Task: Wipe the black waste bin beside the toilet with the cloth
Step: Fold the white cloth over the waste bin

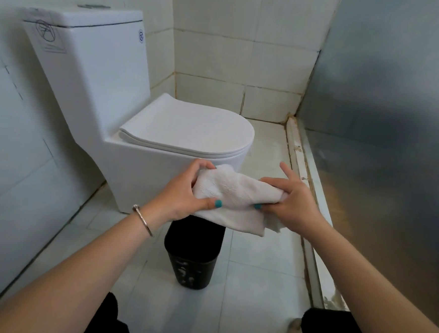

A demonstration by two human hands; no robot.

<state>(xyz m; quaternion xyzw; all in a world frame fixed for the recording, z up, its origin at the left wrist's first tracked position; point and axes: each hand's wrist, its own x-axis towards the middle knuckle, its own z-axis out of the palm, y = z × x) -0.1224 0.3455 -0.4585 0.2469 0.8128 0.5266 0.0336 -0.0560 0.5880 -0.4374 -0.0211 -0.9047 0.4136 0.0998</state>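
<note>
A white terry cloth is pinched at either end by the left hand and right hand. The black plastic waste bin stands upright on the tiled floor directly below, beside the white toilet, both hands about equally near.

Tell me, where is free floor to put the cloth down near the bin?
Bare tiles lie between the black bin and the shower threshold, and left of the bin toward the wall. It is tight between the bin and the toilet.
</note>
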